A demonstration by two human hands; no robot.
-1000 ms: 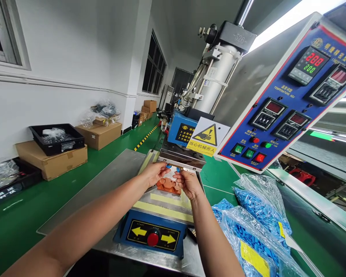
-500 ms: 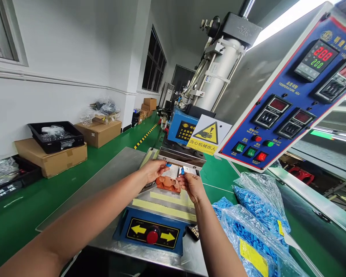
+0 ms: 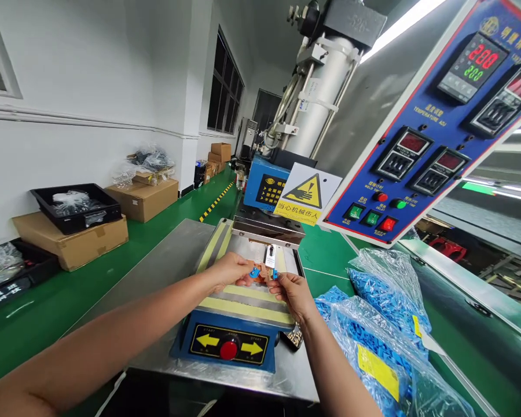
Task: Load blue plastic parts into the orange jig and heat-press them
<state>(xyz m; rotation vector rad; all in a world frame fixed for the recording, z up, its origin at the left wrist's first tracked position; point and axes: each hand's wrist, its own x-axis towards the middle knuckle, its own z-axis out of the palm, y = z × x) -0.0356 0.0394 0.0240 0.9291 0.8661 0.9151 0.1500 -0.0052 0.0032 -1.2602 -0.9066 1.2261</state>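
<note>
Just in front of the press head (image 3: 267, 229), my left hand (image 3: 234, 271) pinches a small blue part (image 3: 255, 272) over the orange fixture (image 3: 260, 279). A second blue part (image 3: 275, 274) is between the fingertips of my right hand (image 3: 293, 291), at the fixture's right side. Behind the fixture a white block (image 3: 270, 256) with a dark piece on top stands on the metal plate. My fingers partly hide the fixture.
The blue start box (image 3: 230, 347) with a red button faces me below the plate. Bags of blue parts (image 3: 373, 341) lie at the right, under the control panel (image 3: 429, 127). A small dark tray (image 3: 294, 337) of metal pieces sits beside the box. Cartons stand at the left.
Both hands have come toward me with the blue parts, from under the press head to over the orange fixture. The white block now shows more. The camera view has shifted slightly.
</note>
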